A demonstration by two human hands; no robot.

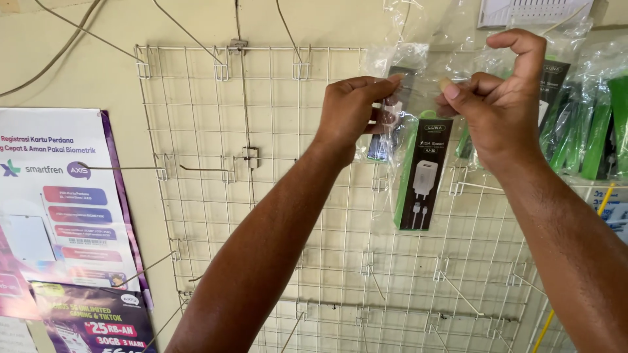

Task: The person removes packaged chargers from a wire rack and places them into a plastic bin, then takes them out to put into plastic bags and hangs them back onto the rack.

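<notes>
1. My left hand (350, 108) pinches the top of a clear plastic packet (392, 104) between thumb and fingertips, up by the top edge of the white wire grid (216, 216) on the wall.
2. My right hand (500, 104) is closed on the clear top flap of a black-and-green charger packet (423, 173), which hangs down against the grid near its upper right corner.
3. More green packets (598, 127) hang just beyond my right hand.
4. Posters (62, 222) cover the wall past the grid's left edge.
</notes>
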